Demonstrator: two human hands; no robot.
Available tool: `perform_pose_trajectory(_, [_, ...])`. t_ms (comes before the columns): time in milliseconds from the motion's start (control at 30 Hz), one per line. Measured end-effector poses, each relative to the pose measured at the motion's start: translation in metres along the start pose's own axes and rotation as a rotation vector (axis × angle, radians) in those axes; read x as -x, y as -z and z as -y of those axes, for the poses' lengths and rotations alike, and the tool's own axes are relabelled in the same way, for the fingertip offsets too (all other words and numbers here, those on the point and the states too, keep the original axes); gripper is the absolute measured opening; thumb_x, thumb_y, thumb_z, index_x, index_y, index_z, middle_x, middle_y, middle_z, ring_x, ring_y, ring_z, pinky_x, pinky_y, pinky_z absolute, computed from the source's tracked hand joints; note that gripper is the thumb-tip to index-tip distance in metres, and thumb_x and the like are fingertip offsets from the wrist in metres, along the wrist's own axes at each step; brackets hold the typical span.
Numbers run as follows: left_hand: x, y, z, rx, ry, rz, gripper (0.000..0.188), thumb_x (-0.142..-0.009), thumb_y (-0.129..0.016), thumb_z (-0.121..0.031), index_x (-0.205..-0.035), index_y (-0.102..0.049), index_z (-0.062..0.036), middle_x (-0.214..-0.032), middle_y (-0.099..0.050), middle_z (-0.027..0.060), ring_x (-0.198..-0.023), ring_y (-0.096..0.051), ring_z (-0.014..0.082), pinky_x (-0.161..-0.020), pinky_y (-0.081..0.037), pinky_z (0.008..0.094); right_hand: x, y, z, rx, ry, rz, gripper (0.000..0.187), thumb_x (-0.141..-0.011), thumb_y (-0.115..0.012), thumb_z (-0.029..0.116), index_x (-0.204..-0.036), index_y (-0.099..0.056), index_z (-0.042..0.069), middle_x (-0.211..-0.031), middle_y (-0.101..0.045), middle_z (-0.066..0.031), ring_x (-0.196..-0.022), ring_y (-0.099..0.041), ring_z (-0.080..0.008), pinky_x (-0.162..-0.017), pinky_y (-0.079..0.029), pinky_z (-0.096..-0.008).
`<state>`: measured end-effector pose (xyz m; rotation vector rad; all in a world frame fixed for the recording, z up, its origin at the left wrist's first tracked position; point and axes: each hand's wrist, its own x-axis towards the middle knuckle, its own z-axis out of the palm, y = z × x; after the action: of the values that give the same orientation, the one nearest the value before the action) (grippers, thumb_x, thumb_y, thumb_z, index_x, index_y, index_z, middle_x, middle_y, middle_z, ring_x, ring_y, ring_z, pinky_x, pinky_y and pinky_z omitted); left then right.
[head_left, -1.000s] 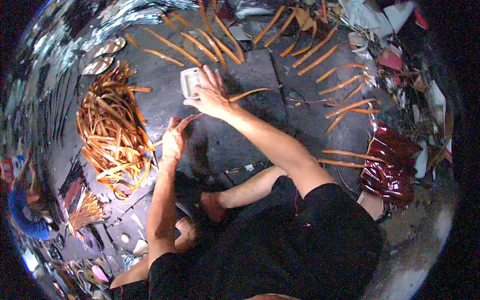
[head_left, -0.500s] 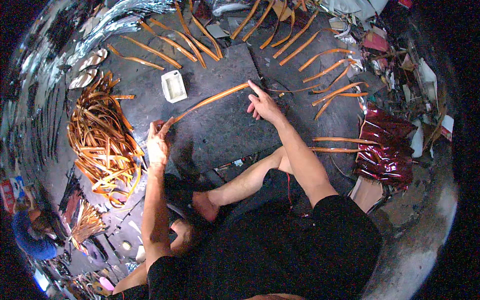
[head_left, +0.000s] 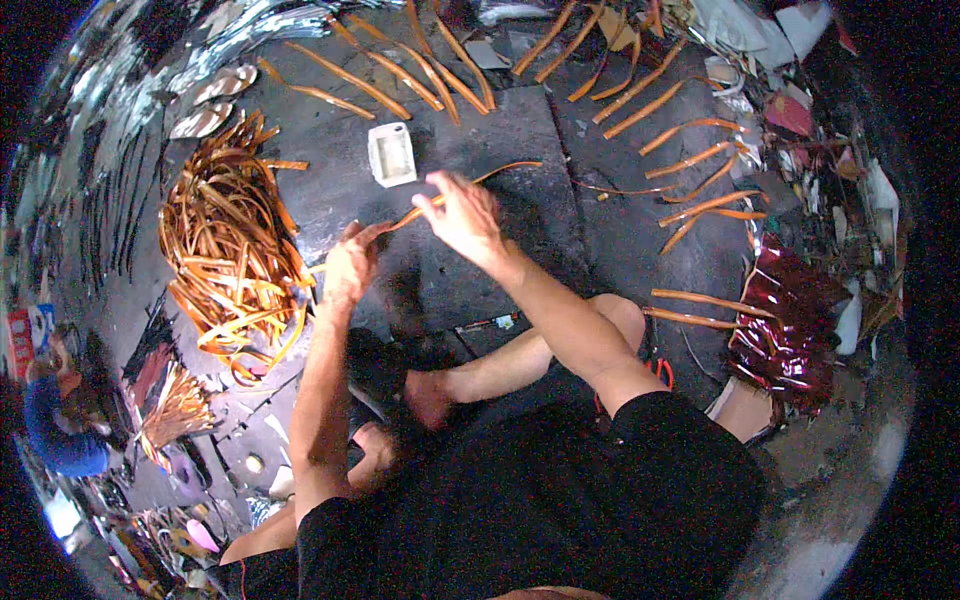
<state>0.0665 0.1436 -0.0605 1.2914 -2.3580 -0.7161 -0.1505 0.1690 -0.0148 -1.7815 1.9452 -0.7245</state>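
My left hand (head_left: 350, 268) is closed, pinching the near end of a narrow, glossy orange-brown strip (head_left: 510, 167). The strip runs up and to the right, its far end curling over the dark work surface (head_left: 470, 280). Over the strip's middle is my right hand (head_left: 465, 222), slightly blurred, with thumb and forefinger apart and part of the strip hidden behind it. Just beyond my hands stands a small white rectangular dish (head_left: 391, 156). A tangled heap of similar strips (head_left: 225, 240) lies left of my left hand.
Several single strips (head_left: 655, 90) are laid out in an arc along the far and right sides. Dark red glossy sheeting (head_left: 785, 330) lies at right. A pair of sandals (head_left: 205, 120) sits beyond the heap. Another person in blue (head_left: 65, 425) is at lower left.
My right hand has left the strip's far end and come left to its middle. The strip has gone from taut to curved. The whole view has shifted a little.
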Motion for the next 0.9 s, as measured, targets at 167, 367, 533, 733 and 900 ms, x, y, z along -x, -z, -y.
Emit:
perform_pose_trajectory(167, [-0.014, -0.026, -0.029, -0.008, 0.052, -0.071, 0.031, -0.084, -0.054, -0.007, -0.112, -0.064, -0.0167, -0.092, -0.059, 0.0139, -0.081, -0.063, 0.0350, -0.071, -0.053, 0.0430, -0.040, -0.008, -0.006, 0.188, 0.205, -0.067, 0.075, -0.074, -0.067, 0.060, -0.130, -0.052, 0.013, -0.146, -0.028, -0.0227, -0.137, -0.018, -0.0424, -0.107, -0.015, -0.0588])
perform_pose_trajectory(367, [-0.002, -0.023, -0.022, -0.037, 0.084, -0.130, 0.030, -0.085, -0.052, -0.007, -0.113, -0.064, -0.0140, -0.089, -0.059, 0.0142, -0.080, -0.063, 0.0345, -0.070, -0.053, 0.0423, -0.064, -0.023, -0.005, 0.292, 0.259, -0.025, 0.079, -0.074, -0.057, 0.072, -0.126, -0.059, 0.013, -0.151, -0.019, -0.0233, -0.141, -0.008, -0.0424, -0.111, 0.001, -0.0595])
perform_pose_trajectory(533, [-0.003, -0.023, -0.017, -0.018, 0.040, -0.157, 0.032, -0.084, -0.052, -0.005, -0.113, -0.065, -0.0133, -0.089, -0.058, 0.0130, -0.081, -0.062, 0.0323, -0.070, -0.053, 0.0414, -0.063, -0.029, -0.003, 0.178, 0.331, -0.090, 0.056, -0.077, -0.063, 0.060, -0.096, -0.071, 0.008, -0.147, -0.029, -0.0233, -0.139, -0.013, -0.0429, -0.110, -0.005, -0.0602])
perform_pose_trajectory(733, [-0.003, -0.033, -0.018, -0.045, 0.108, -0.175, 0.035, -0.083, -0.051, -0.003, -0.112, -0.066, -0.0149, -0.091, -0.057, 0.0120, -0.083, -0.062, 0.0307, -0.073, -0.053, 0.0397, -0.051, -0.007, -0.040, -0.262, 0.124, -0.372, 0.026, -0.091, -0.059, 0.027, -0.110, -0.061, 0.008, -0.111, -0.058, -0.0172, -0.106, -0.053, -0.0293, -0.090, -0.042, -0.0411])
perform_pose_trajectory(900, [-0.003, -0.026, -0.022, -0.046, 0.117, -0.171, 0.033, -0.085, -0.051, -0.003, -0.111, -0.066, -0.0158, -0.090, -0.057, 0.0112, -0.081, -0.062, 0.0310, -0.071, -0.053, 0.0400, 0.005, 0.030, -0.061, -0.769, -0.393, 0.352, 0.051, -0.100, -0.042, 0.021, -0.148, -0.025, 0.021, -0.081, -0.065, -0.0100, -0.055, -0.056, -0.0114, -0.049, -0.050, -0.0266])
